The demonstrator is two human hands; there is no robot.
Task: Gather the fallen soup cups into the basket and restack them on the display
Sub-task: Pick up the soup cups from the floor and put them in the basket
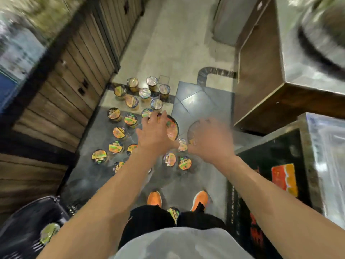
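Observation:
Several soup cups (pixel 119 132) with orange and green lids stand scattered on the floor ahead of me. Two larger bowls lie among them: one with an orange lid (pixel 172 128) and one partly hidden (pixel 194 130). My left hand (pixel 153 133) reaches out above the cups with fingers spread, holding nothing. My right hand (pixel 211 139) is also stretched forward, open and blurred, over the second bowl. A dark basket (pixel 22 227) sits at the lower left with one cup (pixel 49 232) inside. Another cup (pixel 173 212) stands between my feet.
Wooden cabinet fronts (pixel 65 86) run along the left. A steel-topped counter (pixel 291 68) and a black display stand (pixel 270 174) close in the right side. Pale floor tiles (pixel 168 43) extend beyond the cups. My orange shoes (pixel 155 198) stand just behind the pile.

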